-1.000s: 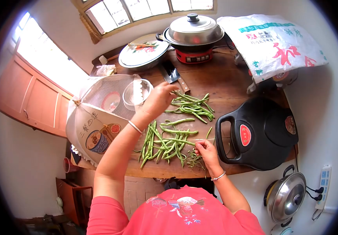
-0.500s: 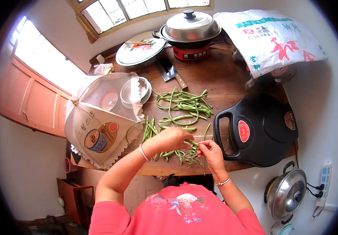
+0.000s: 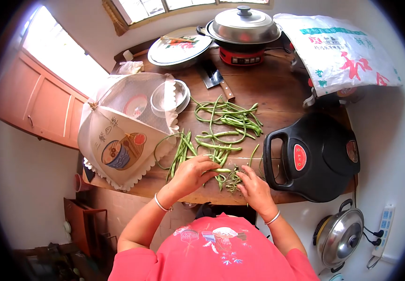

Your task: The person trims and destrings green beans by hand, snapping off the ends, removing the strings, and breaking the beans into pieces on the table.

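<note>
Green beans point(image 3: 241, 121), slender, loose; seemingly two heaps

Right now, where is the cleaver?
In the head view, the cleaver lies on the wooden table, upper middle, below and left of the lidded pot, its handle just above the upper pile of green beans.

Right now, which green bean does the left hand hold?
The green bean whose free end points from the left hand toward the right hand; the other beans, beyond the hands, lie loose on the wooden table.
</note>
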Available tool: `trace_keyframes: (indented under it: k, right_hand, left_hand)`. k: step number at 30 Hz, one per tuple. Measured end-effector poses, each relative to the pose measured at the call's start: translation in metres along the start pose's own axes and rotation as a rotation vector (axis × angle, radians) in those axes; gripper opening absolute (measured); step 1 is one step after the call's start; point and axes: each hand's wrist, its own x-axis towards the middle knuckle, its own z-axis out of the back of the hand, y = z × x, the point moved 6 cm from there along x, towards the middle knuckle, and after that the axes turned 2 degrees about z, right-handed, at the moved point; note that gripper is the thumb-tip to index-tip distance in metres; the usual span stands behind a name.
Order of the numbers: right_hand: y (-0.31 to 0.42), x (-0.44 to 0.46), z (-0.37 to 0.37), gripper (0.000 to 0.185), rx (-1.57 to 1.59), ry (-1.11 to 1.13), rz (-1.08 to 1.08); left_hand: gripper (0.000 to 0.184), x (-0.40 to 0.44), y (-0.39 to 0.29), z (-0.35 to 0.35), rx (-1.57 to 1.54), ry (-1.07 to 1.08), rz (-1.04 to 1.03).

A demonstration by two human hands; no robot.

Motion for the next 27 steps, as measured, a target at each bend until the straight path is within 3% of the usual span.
trace_keyframes:
  k: [2, 5, 14, 20, 27]
  right_hand:
    - [0.000, 0.006, 0.005, 0.023, 0.307, -0.019, -0.092]
    - [0.011, 0.017, 0.021, 0.020, 0.391, -0.056, -0.099]
    - [0.037, 0.027, 0.026, 0.010, 0.157, -0.106, 0.107]
    - [0.035, 0.027, 0.021, 0.011, 0.134, -0.068, 0.117]
    - [0.036, 0.026, 0.019, 0.019, 0.089, -0.043, 0.173]
  left_hand:
    - [0.018, -0.005, -0.003, 0.002, -0.004, -0.020, 0.002]
    - [0.019, -0.007, -0.004, 0.000, -0.029, -0.012, 0.035]
    - [0.019, -0.011, -0.013, -0.004, -0.013, -0.026, -0.012]
    - [0.025, -0.011, -0.020, -0.004, 0.058, -0.001, -0.002]
    - [0.017, -0.011, -0.019, -0.003, 0.013, 0.079, 0.061]
